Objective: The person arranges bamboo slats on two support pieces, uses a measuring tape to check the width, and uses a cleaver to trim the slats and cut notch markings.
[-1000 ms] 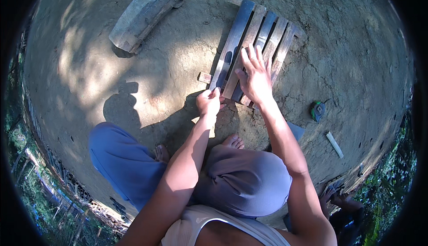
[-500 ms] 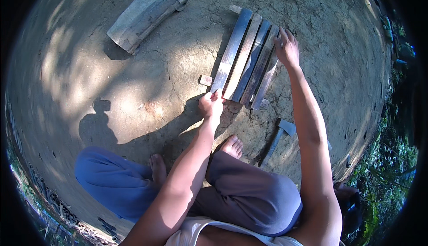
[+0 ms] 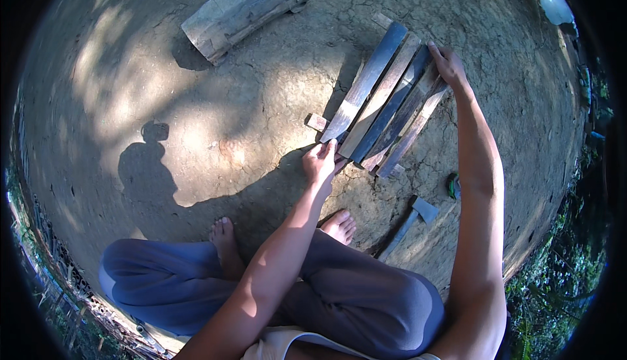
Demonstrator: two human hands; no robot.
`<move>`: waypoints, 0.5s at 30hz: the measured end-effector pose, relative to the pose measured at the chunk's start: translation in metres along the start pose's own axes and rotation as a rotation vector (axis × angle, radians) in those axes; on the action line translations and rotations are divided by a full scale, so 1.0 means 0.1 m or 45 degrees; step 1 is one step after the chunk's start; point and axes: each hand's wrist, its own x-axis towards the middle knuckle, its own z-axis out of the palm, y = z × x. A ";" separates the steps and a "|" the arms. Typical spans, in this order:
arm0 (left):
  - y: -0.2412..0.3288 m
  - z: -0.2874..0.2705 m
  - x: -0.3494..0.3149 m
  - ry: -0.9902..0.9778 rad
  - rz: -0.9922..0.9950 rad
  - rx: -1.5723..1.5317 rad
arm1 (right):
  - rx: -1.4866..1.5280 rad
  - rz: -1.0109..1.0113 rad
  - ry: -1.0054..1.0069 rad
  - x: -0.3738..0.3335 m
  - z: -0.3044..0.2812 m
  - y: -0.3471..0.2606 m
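Several wooden slats, some dark-faced and some pale brown, lie side by side over two crosspieces on the ground in front of me. My left hand (image 3: 320, 162) is closed at the near end of the leftmost dark slat (image 3: 366, 80), its fingertips against that end. At the far end, my right hand (image 3: 449, 67) grips the slats on the right, with the thumb by the tip of the dark middle slat (image 3: 394, 109) and the other fingers partly hidden. A crosspiece end (image 3: 317, 122) sticks out on the left. The two rightmost slats lie unevenly spaced.
A thick split log (image 3: 245, 13) lies on the cracked dirt at the far left. An axe (image 3: 410, 223) rests near my right knee, beside a small dark-green round object (image 3: 453, 186). My bare feet (image 3: 339, 227) are just this side of the slats. Greenery borders the right.
My right hand has shifted from the right edge toward the slats' far ends. The slats on the right now lie at a different angle and spacing. The whole view has shifted slightly.
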 end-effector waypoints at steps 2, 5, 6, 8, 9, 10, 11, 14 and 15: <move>-0.05 0.02 0.01 -0.054 -0.103 -0.187 | 0.010 -0.050 0.023 0.03 -0.07 0.05; 0.01 0.03 0.00 -0.112 -0.179 -0.250 | 0.042 -0.072 0.038 0.00 -0.14 0.12; 0.06 0.05 -0.02 -0.105 -0.206 -0.270 | 0.039 -0.052 0.018 -0.01 -0.15 0.13; 0.19 0.07 -0.08 -0.097 -0.265 -0.304 | 0.034 -0.013 -0.021 -0.01 -0.18 0.12; 0.29 0.10 -0.15 -0.102 -0.300 -0.316 | 0.027 -0.015 -0.013 -0.03 -0.19 0.14; 0.40 0.12 -0.20 -0.108 -0.336 -0.327 | 0.018 -0.017 -0.005 -0.06 -0.20 0.16; 0.49 0.05 -0.21 -0.210 -0.422 -0.310 | 0.014 -0.028 -0.006 -0.07 -0.19 0.14; 0.41 -0.03 -0.13 -0.238 -0.333 -0.140 | 0.025 0.004 -0.017 -0.02 -0.13 0.06; 0.37 -0.05 -0.12 -0.177 -0.282 -0.076 | 0.039 -0.016 -0.019 0.03 -0.09 0.05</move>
